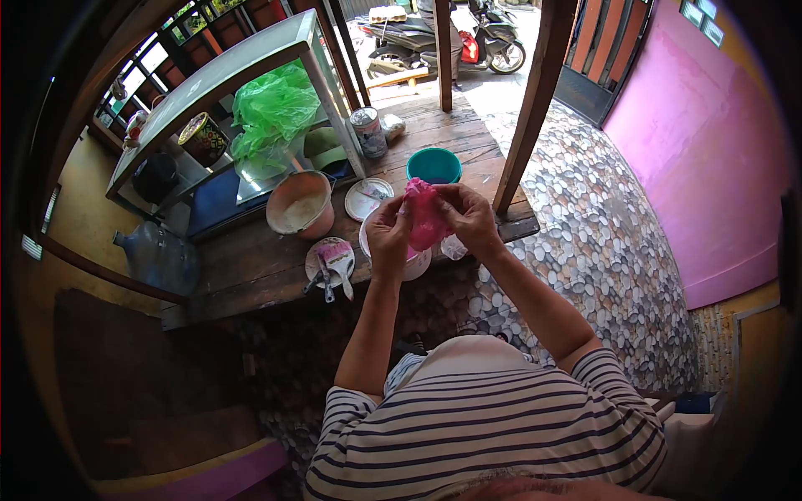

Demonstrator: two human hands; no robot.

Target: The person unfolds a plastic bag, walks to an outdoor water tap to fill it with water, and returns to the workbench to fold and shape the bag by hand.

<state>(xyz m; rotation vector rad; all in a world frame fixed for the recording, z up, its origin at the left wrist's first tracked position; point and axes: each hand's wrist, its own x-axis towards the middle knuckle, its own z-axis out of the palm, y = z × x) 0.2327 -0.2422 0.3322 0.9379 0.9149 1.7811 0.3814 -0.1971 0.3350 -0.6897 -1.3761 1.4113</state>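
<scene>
A thin, crumpled pink plastic bag [427, 219] hangs between my hands, its gathered top pinched in the fingers. My left hand [389, 235] grips the bag's left side, and my right hand [469, 215] grips its upper right. Below them is a white bucket [415, 266] with pink at its inside, mostly hidden by my hands and the bag. Just beyond stands a teal bucket [434, 164]. To the left, a paint brush [343, 269] and a second tool with a dark handle [322, 273] lie on a pink-smeared white lid [315, 258].
On the wooden table [242, 275] stand an orange-brown bucket [301, 209], a stained white lid [368, 197] and a paint can [368, 134]. A glass case [313, 50] holds a green plastic bag [271, 113]. A wooden post [535, 108] rises at right; a pink wall [702, 159] lies beyond.
</scene>
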